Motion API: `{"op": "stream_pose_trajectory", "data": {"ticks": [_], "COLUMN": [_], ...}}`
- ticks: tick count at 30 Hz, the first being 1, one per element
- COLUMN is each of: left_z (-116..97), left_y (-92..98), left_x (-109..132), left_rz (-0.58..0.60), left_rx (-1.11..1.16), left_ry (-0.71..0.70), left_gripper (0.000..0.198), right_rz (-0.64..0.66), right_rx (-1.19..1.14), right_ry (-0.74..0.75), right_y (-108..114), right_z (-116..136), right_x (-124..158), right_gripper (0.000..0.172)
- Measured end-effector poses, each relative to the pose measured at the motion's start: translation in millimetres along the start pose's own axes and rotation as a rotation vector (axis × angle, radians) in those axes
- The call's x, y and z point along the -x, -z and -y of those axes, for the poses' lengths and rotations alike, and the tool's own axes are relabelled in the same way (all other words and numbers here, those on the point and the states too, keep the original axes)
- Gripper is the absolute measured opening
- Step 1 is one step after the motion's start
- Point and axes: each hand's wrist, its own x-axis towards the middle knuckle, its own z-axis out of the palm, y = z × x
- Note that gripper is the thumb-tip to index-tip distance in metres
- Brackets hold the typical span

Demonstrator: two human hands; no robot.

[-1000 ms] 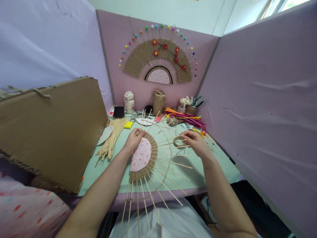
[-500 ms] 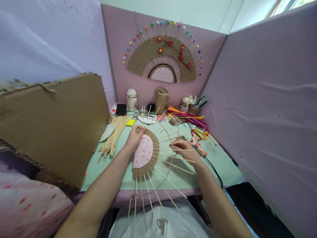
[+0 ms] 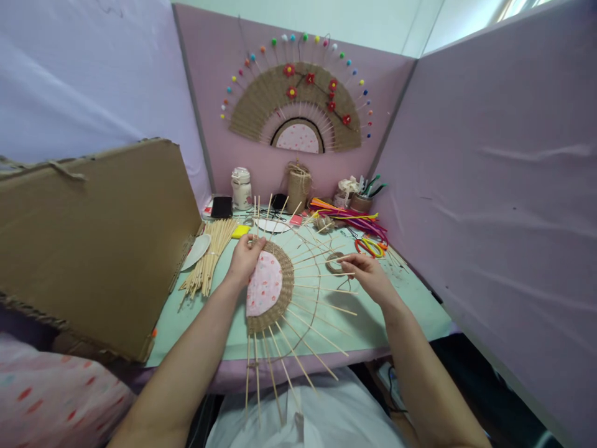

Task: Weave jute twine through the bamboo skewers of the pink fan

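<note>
A half-made fan (image 3: 273, 286) lies on the mint green table (image 3: 200, 317): a pink floral half-disc ringed with woven jute cord, with thin wooden sticks fanning out. My left hand (image 3: 245, 256) presses on its upper left edge, fingers curled over the rim. My right hand (image 3: 366, 274) is to the right among the stick tips, fingers pinched on a strand of jute cord. A small coil of jute cord (image 3: 334, 262) sits just beyond its fingertips.
A cardboard sheet (image 3: 93, 242) leans at the left. A bundle of sticks (image 3: 209, 255) lies beside it. At the back stand a jar (image 3: 241, 188), a jute spool (image 3: 299, 186), pipe cleaners (image 3: 349, 218), scissors (image 3: 370, 247). A finished fan (image 3: 296, 106) hangs on the pink partition.
My right hand drew in toward the fan, then went back out right to the stick tips near the jute coil. My left hand stayed on the fan's edge.
</note>
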Motion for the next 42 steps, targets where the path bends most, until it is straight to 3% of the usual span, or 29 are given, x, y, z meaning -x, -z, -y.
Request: {"op": "stream_pose_trajectory", "data": {"ticks": [7,17,25,32,42], "left_z": [-0.7,-0.5,-1.4,2.3,0.3], "left_y": [-0.5,-1.9,3.6,9.9,8.2], "left_x": [1.7,1.1,-5.2,-11.7,-9.0], "left_rz": [-0.001,-0.07,-0.102,-0.152,-0.131], "left_rx": [0.033,0.106,0.207,0.219,0.261], "left_ry": [-0.014,-0.012,0.046,0.006,-0.018], "left_gripper": [0.04,0.04,0.048,0.045,0.044], "right_rz": [-0.03,0.222,0.109,0.093,0.026], "right_rx": [-0.05,-0.011,-0.116,-0.168,-0.156], "right_ry": [-0.011,-0.02,-0.025,-0.059,0.001], "right_y": [1.3,-28.0,-32.9,-38.1,-25.0], "right_z": [3.2,-3.1,-9.7,-7.3,-11.9], "right_x": [-6.2,-9.5,-35.5,-41.8,-53.2], "right_gripper": [0.027,0.032,0.037,0.04,0.031]}}
